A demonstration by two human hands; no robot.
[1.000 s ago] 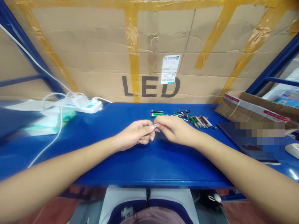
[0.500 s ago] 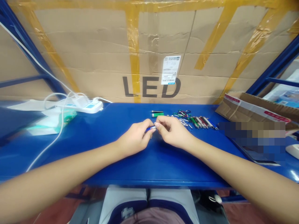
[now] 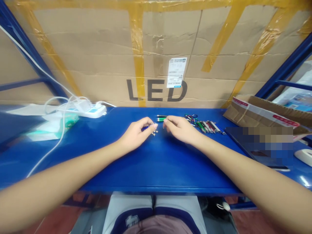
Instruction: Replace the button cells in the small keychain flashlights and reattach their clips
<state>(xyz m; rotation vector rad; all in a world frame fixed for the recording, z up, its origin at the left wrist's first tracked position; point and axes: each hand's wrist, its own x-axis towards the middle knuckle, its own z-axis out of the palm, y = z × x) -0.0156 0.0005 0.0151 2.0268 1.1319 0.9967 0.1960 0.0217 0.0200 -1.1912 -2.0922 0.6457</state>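
My left hand (image 3: 136, 132) is closed around a slim blue mini flashlight tube (image 3: 145, 127), much of it hidden by the fingers. Just below those fingertips are several small silver round pieces (image 3: 155, 132), like button cells; whether they lie on the table or hang in the air, I cannot tell. My right hand (image 3: 179, 129) is a short way to the right, apart from the tube, its thumb and fingers drawn together. Anything between them is hidden. Behind its fingertips lie a green tube (image 3: 161, 119) and a dark tube (image 3: 161, 115).
Right of my hands lies a row of coloured tubes (image 3: 207, 126), with carabiner clips (image 3: 190, 117) beside it. A dark tablet-like slab (image 3: 240, 144) and an open cardboard box (image 3: 263, 113) stand further right. At left is a white power strip (image 3: 94, 111) with cables. A large carton (image 3: 109, 58) closes the back.
My hands have come apart; the right no longer touches the blue tube. My left hand has shifted slightly up and left with it. Small silver pieces now show below the left fingertips.
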